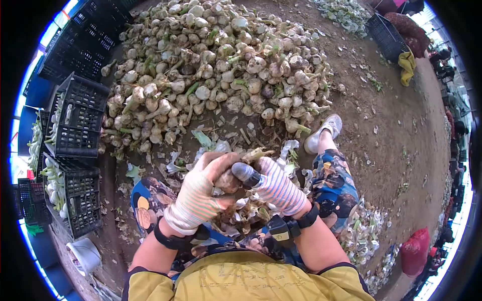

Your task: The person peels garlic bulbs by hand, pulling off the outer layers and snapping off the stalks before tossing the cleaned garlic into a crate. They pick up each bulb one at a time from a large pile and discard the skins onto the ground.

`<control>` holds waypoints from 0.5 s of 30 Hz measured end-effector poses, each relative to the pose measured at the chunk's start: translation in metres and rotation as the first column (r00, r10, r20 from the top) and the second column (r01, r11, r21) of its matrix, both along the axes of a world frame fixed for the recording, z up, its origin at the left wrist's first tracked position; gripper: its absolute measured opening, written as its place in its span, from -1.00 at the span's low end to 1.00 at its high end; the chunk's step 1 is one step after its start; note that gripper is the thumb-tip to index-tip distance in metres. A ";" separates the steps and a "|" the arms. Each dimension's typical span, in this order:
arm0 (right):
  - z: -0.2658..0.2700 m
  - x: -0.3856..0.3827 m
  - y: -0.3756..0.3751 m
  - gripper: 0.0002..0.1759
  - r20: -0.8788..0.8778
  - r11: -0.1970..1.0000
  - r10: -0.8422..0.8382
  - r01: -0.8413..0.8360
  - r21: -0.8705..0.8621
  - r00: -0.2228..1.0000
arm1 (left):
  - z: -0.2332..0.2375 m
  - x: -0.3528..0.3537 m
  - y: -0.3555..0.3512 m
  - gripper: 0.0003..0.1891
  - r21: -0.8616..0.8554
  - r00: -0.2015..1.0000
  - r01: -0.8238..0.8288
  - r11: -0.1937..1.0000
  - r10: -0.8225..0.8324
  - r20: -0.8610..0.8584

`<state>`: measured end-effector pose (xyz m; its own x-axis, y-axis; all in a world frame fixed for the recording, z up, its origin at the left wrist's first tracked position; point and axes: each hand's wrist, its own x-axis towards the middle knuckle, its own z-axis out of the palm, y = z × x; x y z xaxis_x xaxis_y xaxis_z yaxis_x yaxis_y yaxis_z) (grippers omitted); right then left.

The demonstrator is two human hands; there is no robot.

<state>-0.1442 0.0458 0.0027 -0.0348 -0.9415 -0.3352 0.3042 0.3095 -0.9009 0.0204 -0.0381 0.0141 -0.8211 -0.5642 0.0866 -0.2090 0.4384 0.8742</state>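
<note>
A garlic bulb [227,181] with dirty outer skin is held between my two hands, above my lap. My left hand [203,188], in a striped glove with bare fingertips, is wrapped round the bulb's left side. On the right, my right hand [273,183], also in a striped glove, has a dark-wrapped thumb against the bulb. Its fingers are bent round the bulb's stem [257,154]. Peeled garlic skins [246,215] lie below the hands, between my legs.
A large heap of garlic bulbs [221,60] lies ahead. Black crates [83,118] stand at the left, some holding cleaned garlic, with a white bucket [84,255] below. At right are a red sack [415,252], a dark crate [386,37] and a yellow cloth [406,67].
</note>
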 end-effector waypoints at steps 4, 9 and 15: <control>0.004 0.003 0.011 -0.62 0.132 0.997 -0.023 0.032 -0.064 0.991 | -0.001 -0.001 0.014 -0.34 -0.247 0.996 -0.085 0.965 0.082 -0.025; 0.013 -0.007 0.018 -0.65 -0.193 0.972 0.077 -0.116 -0.203 0.978 | 0.011 -0.005 0.024 -0.27 -0.285 0.980 -0.201 0.937 0.190 -0.067; 0.005 0.013 0.014 -0.70 -0.025 0.970 -0.204 0.198 -0.142 0.979 | 0.002 -0.014 0.032 -0.18 -0.155 0.951 -0.264 0.952 0.230 -0.208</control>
<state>-0.1315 0.0599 0.0074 -0.2387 -0.9509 -0.1970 0.3111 0.1173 -0.9431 0.0061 -0.0062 0.0156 -0.6176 -0.7084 0.3416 -0.1729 0.5461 0.8197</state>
